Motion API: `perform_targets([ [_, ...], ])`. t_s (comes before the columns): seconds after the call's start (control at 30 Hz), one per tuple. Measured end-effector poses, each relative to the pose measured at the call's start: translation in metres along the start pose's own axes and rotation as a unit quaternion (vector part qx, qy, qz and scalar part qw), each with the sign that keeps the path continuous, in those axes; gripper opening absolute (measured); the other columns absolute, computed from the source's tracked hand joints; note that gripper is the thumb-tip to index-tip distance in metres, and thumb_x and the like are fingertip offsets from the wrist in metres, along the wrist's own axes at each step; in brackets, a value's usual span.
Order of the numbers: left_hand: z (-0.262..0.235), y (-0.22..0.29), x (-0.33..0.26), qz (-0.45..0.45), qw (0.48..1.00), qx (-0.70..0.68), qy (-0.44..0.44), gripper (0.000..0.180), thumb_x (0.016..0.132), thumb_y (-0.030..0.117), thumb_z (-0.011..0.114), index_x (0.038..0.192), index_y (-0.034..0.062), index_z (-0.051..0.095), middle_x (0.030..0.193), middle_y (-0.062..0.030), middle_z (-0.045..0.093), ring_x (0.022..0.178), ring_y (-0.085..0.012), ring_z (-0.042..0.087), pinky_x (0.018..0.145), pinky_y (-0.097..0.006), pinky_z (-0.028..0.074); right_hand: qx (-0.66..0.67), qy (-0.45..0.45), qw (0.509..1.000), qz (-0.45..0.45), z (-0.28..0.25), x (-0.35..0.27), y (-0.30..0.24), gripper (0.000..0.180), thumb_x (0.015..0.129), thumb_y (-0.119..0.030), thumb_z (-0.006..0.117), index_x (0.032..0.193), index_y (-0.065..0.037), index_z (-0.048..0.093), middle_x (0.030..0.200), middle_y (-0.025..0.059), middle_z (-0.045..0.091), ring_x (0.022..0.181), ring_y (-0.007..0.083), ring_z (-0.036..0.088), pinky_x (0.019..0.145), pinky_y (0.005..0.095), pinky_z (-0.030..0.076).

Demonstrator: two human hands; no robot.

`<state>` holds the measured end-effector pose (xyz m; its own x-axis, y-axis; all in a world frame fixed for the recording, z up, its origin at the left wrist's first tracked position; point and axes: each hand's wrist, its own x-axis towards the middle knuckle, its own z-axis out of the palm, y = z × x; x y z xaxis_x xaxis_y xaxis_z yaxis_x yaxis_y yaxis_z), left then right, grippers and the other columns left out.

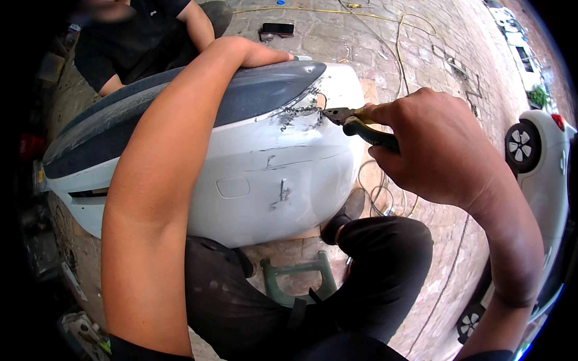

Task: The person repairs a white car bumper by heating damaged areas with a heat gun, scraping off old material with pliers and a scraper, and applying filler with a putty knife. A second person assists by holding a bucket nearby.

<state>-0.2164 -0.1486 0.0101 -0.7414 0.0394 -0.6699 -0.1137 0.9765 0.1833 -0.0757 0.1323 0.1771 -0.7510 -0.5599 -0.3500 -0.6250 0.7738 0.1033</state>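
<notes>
A white car bumper [271, 174] with a dark grey strip [259, 96] lies in front of me, its surface scuffed with black. A jagged row of dark marks, like a mended crack [301, 111], runs near its right end. My right hand [430, 141] is closed round dark-green-handled pliers [367, 129]. Their jaws touch the bumper at the right end of this row, by a small brownish gap; whether they pinch anything there, I cannot make out. Reaching across the bumper, my left hand [256, 53] grips its far edge, most of the fingers hidden.
Another person in a dark shirt [147, 36] sits across the bumper at the far left. A phone [277, 29] lies on the brick paving, with a yellow cable [415, 21] beyond. A green stool [299, 274] stands between my legs. A white car [545, 156] is at the right.
</notes>
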Motion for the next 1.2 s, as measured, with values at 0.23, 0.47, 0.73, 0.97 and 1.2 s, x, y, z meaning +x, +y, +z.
perform_targets([
  [0.23,-0.0003,0.0003,-0.0016,0.000,1.000,-0.003,0.001,0.087,0.094,0.085,0.040,0.155,0.0256,0.057,0.171,-0.0126,0.038,0.157,-0.0338,0.037,0.126,-0.047,0.030,-0.007,-0.004,1.000,0.003,-0.0044,0.0023,-0.0031,0.039,0.088,-0.015,0.078,0.127,-0.010,0.078,0.074,0.0154,0.073,0.068,0.0308,0.073,0.066,0.0394,0.057],
  [0.47,-0.0021,0.0011,-0.0024,0.001,1.000,0.008,-0.007,0.086,0.095,0.085,0.039,0.155,0.0254,0.058,0.171,-0.0124,0.038,0.157,-0.0336,0.037,0.126,-0.047,0.030,-0.016,-0.022,1.000,0.009,-0.0037,0.0051,-0.0043,0.037,0.089,-0.014,0.078,0.126,-0.010,0.079,0.077,0.0152,0.075,0.068,0.0297,0.074,0.066,0.0384,0.057],
  [0.73,-0.0007,0.0019,-0.0022,0.001,1.000,0.014,0.008,0.087,0.095,0.085,0.040,0.155,0.0247,0.058,0.170,-0.0133,0.039,0.157,-0.0339,0.038,0.126,-0.047,0.031,-0.022,-0.030,0.999,0.016,-0.0047,0.0062,-0.0062,0.036,0.090,-0.015,0.078,0.126,-0.010,0.079,0.079,0.0150,0.077,0.070,0.0291,0.075,0.067,0.0379,0.058],
  [0.97,0.0006,-0.0003,0.0019,-0.009,1.000,0.010,0.013,0.087,0.094,0.085,0.041,0.155,0.0247,0.058,0.170,-0.0136,0.040,0.156,-0.0337,0.039,0.125,-0.047,0.032,-0.022,-0.028,0.999,0.018,-0.0047,0.0072,-0.0076,0.037,0.089,-0.014,0.079,0.125,-0.008,0.079,0.079,0.0147,0.077,0.069,0.0280,0.075,0.066,0.0370,0.058],
  [1.2,0.0012,-0.0015,0.0033,-0.004,1.000,0.010,0.015,0.087,0.094,0.085,0.042,0.155,0.0258,0.057,0.170,-0.0131,0.039,0.157,-0.0337,0.038,0.126,-0.047,0.031,-0.019,-0.027,0.999,0.012,-0.0049,0.0076,-0.0073,0.036,0.089,-0.013,0.079,0.125,-0.007,0.079,0.079,0.0150,0.077,0.069,0.0277,0.075,0.065,0.0365,0.057],
])
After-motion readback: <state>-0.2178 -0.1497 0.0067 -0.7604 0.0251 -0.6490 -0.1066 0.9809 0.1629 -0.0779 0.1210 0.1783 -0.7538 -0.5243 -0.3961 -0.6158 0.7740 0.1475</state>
